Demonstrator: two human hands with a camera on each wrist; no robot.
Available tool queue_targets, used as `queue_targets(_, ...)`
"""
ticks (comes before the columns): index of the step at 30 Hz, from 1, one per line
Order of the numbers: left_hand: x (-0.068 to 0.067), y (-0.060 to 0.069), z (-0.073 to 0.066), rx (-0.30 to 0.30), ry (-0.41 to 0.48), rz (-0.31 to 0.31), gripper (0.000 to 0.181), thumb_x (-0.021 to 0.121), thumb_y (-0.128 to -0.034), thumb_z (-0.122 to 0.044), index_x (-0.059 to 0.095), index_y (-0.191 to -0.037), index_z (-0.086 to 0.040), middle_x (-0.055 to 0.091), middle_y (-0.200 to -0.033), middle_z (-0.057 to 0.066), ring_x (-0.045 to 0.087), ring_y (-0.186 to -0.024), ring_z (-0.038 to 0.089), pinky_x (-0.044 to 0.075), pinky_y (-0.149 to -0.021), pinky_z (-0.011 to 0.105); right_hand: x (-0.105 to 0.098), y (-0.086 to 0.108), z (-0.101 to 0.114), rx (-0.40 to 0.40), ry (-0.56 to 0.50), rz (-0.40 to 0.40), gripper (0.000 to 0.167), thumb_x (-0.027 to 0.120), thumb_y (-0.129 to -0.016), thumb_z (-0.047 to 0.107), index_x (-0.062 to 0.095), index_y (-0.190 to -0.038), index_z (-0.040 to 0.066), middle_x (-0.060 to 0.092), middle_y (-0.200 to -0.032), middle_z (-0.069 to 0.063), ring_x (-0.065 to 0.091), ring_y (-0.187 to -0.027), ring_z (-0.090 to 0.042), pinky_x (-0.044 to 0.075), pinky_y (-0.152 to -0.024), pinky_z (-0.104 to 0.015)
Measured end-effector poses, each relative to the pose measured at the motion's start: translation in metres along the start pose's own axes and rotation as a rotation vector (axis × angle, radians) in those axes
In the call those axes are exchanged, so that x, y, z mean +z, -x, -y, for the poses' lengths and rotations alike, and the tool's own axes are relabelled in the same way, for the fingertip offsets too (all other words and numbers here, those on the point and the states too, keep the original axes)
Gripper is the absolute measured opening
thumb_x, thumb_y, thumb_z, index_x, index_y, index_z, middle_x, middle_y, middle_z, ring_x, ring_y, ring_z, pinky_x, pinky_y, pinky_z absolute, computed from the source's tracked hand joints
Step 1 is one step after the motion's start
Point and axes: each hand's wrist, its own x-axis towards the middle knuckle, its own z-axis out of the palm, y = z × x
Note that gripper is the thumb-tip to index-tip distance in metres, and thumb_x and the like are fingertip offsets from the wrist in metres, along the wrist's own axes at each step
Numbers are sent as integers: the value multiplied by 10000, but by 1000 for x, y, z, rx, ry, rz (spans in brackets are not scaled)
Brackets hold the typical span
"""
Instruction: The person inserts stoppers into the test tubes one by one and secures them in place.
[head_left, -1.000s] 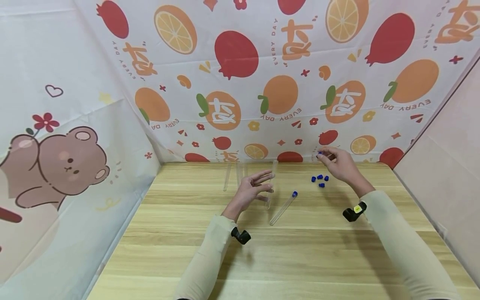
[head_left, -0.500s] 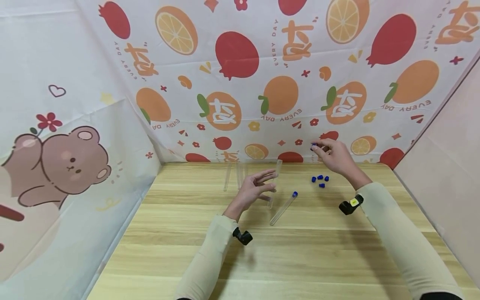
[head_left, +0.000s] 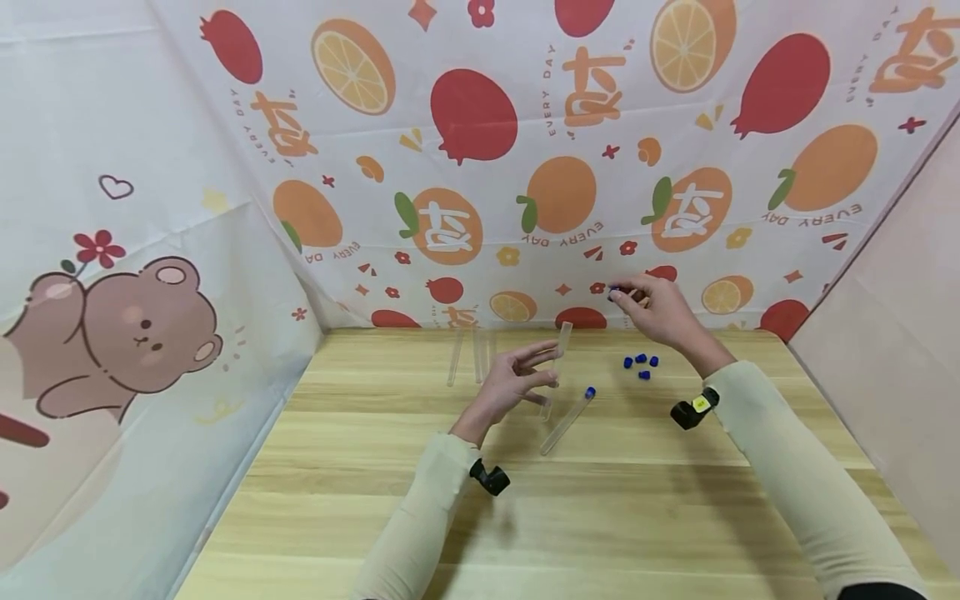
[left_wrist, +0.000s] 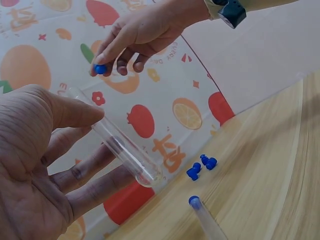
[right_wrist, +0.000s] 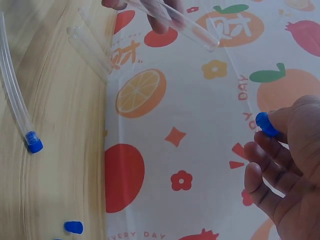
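My left hand (head_left: 506, 387) pinches a clear test tube (left_wrist: 122, 145) between thumb and fingers above the table. The tube is tilted, its top leaning to the right in the head view. Up and to the right of it, my right hand (head_left: 660, 312) pinches a small blue stopper (right_wrist: 266, 124) between thumb and fingertip. Stopper and tube are apart. Below my hands lies another test tube (head_left: 567, 422) with a blue stopper (head_left: 590, 392) in its end. Several loose blue stoppers (head_left: 641, 359) sit in a group beneath my right hand.
More clear test tubes (head_left: 478, 357) lie at the back of the wooden table (head_left: 360, 500), left of my left hand. A fruit-print cloth (head_left: 630, 125) hangs behind the table's far edge, and pale cloth walls stand at both sides.
My right hand has moved left with the blue stopper, toward the held tube. The tube's top has tipped further right, and my left hand has shifted slightly right.
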Motion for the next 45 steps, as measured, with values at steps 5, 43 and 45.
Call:
queue_targets(5, 3, 0, 0, 6, 12, 2, 526, 672, -978, -95, 541, -1479, -191, 566, -1503, 88, 727, -937, 108, 653, -710, 375, 2, -1, 6, 42, -18, 20, 319, 574, -1047, 294, 705, -1258, 95, 701, -1131, -131, 626, -953, -269, 537, -662, -279)
queue_targets(43, 13, -4, -1, 21, 8, 30, 507, 661, -986, -94, 554, -1469, -204, 560, -1509, 106, 724, -953, 127, 649, -692, 344, 20, 3, 22, -78, -64, 52, 285, 609, -1030, 278, 733, -1233, 122, 719, -1153, -124, 656, -865, -233, 535, -639, -254)
queue_targets(45, 13, -3, -1, 22, 7, 30, 507, 663, -984, -95, 555, -1468, -203, 559, -1509, 111, 727, -977, 165, 650, -693, 350, 21, 3, 21, -75, -64, 59, 283, 609, -1030, 280, 734, -1231, 127, 725, -1145, -116, 655, -861, -230, 535, -632, -250)
